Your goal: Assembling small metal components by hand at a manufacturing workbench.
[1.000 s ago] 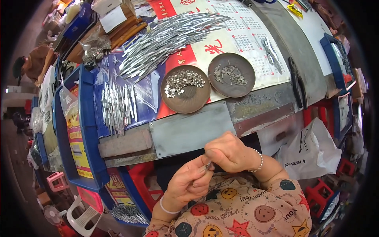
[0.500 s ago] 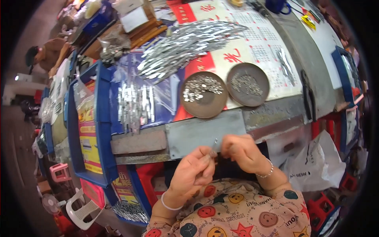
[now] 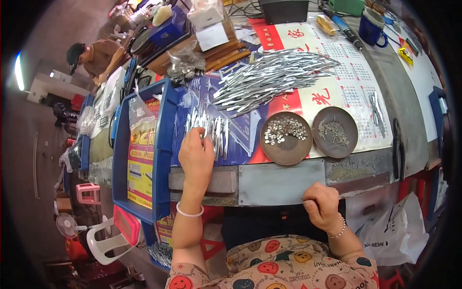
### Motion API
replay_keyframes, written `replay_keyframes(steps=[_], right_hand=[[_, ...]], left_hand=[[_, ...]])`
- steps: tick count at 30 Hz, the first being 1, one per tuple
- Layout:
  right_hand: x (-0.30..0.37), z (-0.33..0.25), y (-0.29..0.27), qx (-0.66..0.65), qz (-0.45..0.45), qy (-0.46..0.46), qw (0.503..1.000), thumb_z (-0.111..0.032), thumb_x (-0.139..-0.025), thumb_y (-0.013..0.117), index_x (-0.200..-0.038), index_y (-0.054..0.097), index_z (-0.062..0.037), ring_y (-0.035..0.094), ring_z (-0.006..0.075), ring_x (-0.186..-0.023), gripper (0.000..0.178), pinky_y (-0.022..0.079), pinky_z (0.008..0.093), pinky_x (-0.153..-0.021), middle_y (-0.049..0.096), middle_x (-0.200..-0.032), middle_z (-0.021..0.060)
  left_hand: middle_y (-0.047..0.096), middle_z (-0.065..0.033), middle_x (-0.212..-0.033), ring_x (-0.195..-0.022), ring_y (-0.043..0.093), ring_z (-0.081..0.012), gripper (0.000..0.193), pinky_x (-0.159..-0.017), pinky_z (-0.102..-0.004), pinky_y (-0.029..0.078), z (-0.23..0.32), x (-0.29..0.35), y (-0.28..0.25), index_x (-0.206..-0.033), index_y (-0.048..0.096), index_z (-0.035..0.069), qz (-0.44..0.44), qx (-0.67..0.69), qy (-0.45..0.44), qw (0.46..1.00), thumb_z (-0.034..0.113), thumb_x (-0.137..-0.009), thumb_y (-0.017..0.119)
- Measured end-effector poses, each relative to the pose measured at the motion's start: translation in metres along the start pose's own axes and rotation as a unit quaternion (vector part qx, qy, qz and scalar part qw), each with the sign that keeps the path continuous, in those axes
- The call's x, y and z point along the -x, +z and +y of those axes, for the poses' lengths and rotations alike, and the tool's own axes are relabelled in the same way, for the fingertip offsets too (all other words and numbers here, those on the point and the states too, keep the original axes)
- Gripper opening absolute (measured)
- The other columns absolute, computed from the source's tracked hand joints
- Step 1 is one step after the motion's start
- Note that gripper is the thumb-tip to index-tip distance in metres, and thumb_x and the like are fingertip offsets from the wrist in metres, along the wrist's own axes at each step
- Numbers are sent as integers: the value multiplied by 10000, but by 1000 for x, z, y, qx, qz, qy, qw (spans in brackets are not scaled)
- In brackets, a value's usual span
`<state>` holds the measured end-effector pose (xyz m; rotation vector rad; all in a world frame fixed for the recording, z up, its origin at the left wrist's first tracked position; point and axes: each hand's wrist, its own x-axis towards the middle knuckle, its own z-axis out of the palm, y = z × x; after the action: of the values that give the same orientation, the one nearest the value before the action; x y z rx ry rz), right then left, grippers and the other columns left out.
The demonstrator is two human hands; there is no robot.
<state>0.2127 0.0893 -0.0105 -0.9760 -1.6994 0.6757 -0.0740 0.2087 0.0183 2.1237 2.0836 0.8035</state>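
Observation:
My left hand (image 3: 197, 154) reaches over a row of short flat metal strips (image 3: 220, 137) on a blue printed sheet. Its fingers are bent down at the near-left end of the row, and what the fingertips grip is hidden. My right hand (image 3: 323, 206) hovers by the bench's front edge, fingers curled and thumb pressed to them; anything inside is too small to make out. Ahead of it stand two round brown dishes: one dish (image 3: 276, 156) holds small shiny round metal pieces, the other dish (image 3: 332, 150) thin little metal pins.
A big pile of long metal strips (image 3: 274, 79) lies behind the dishes. Left of the row is a blue plastic tray (image 3: 164, 159). Pliers (image 3: 397, 151) rest at the right, with a blue mug (image 3: 372, 30) at the back. A co-worker (image 3: 98, 60) sits far left.
My hands, close together over the bench edge before, have come apart. My left hand has moved forward and left to the short strips; my right hand has shifted right. The view has shifted too.

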Motion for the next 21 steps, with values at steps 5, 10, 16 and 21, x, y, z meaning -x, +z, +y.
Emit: replay_keyframes(steps=[5, 10, 16, 21], right_hand=[[-1, 1, -3, 11, -22, -5, 1000, -89, -761, 678, -749, 546, -50, 537, 247, -517, 137, 410, 322, -462, 543, -638, 76], [3, 4, -3, 19, -17, -9, 1000, -104, -756, 696, -732, 547, -55, 539, 240, -517, 158, 404, 318, -455, 542, -631, 68], [3, 2, 1, 20, -4, -14, 1000, -104, -760, 702, -712, 547, -53, 535, 234, -515, 170, 403, 319, -453, 541, -628, 61], [6, 5, 0, 11, 1, -13, 1000, -106, -764, 703, -703, 548, -52, 525, 230, -508, 175, 401, 320, -454, 534, -628, 56]], left_hand=[[582, -152, -835, -780, 578, -318, 204, -681, -405, 454, 0, -1, 4, -999, 554, 5, 26, -53, 53, 997, 68, -809, 591], [573, -135, -836, -775, 572, -301, 124, -673, -387, 448, 28, -23, 7, -917, 592, 16, -31, 75, 102, 992, 54, -801, 615], [556, -143, -831, -822, 552, -337, 139, -714, -414, 446, 17, -62, 45, -848, 601, 35, -106, -11, 183, 977, 107, -762, 682], [540, -147, -800, -783, 539, -339, 160, -680, -414, 435, 13, -73, 50, -776, 542, 22, -171, 5, 232, 958, 120, -773, 668]])
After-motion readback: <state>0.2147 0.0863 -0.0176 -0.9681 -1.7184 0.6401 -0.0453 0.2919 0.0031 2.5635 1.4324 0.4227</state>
